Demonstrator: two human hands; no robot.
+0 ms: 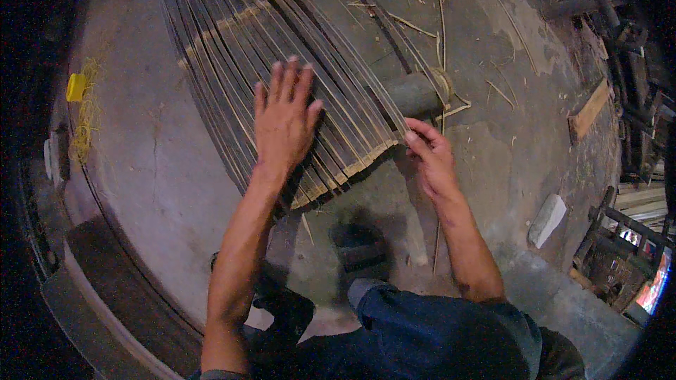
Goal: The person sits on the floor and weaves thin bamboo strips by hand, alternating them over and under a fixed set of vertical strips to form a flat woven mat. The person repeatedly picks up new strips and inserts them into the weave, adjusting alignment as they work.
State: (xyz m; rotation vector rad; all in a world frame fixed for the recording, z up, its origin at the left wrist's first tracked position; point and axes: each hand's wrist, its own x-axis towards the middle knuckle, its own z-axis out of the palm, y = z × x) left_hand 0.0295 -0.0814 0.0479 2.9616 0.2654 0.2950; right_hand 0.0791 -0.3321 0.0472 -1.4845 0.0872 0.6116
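Left hand palm down on mat, fingers straight, loosely spread, forearm reaching forward, right hand at mat's near right corner, thumb and forefinger pinching outer slat, mat over floor

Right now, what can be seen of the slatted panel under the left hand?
The slatted panel has long, thin, wood-like strips with gaps, crossed by pale crosspieces. It stretches away toward the upper left, its far end cut off by the picture. The left hand spreads over it, apparently touching; the right hand pinches its near right corner.
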